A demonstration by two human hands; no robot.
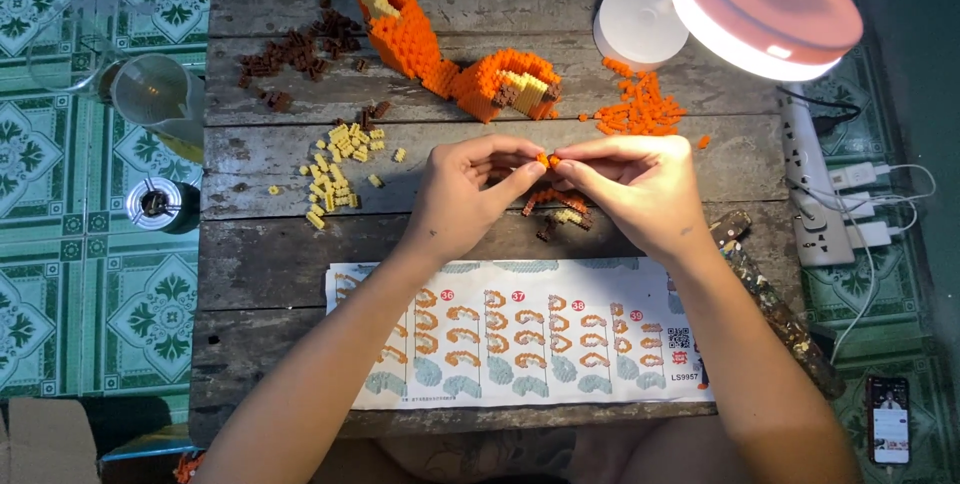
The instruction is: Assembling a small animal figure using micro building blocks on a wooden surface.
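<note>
Nearest, an instruction sheet (520,334) lies on the wooden table (260,264). Above it, left hand (462,194) and right hand (635,189) meet, fingertips pinched shut on tiny orange bricks (548,159). Yellow bricks (338,169) lie at nine o'clock, the orange model (440,54) at eleven.

A home hobby corner: a low, weathered plank worktop (280,264) stands on green patterned floor tiles (90,194). A round desk lamp (760,9) glows at 1 o'clock, a power strip (815,204) with chargers lies at 3 o'clock, a phone (888,419) at 4 o'clock, and glasses (150,92) at 10 o'clock.
</note>
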